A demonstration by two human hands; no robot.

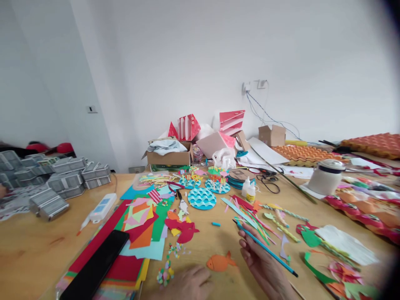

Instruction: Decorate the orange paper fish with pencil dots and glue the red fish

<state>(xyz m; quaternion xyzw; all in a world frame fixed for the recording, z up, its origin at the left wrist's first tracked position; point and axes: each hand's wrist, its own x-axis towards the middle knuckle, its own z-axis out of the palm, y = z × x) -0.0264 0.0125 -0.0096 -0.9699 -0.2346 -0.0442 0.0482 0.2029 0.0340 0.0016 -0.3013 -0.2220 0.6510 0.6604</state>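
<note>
My right hand [261, 264] is closed around a blue felt-tip pen [268, 249], its dark tip pointing up and to the left. Just left of that hand lies an orange paper fish [221, 262] with a face drawn on it, flat on the table. My left hand [191, 284], blurred, rests low by the front edge of the view, left of the fish; its fingers are too smeared to read. A short blue pen cap [216, 224] lies beyond the fish. Tiny coloured paper bits [165, 273] are scattered beside my left hand, and red paper cut-outs [184, 230] lie further back.
A black phone [95, 264] lies on stacked coloured paper [137, 271] at left, near a white glue gun [101, 208]. Glue bottles [250, 192], paper strips [243, 214] and blue wavy discs [201, 198] stand further back. A lidded jar [326, 179] and braided cords [283, 225] are at right.
</note>
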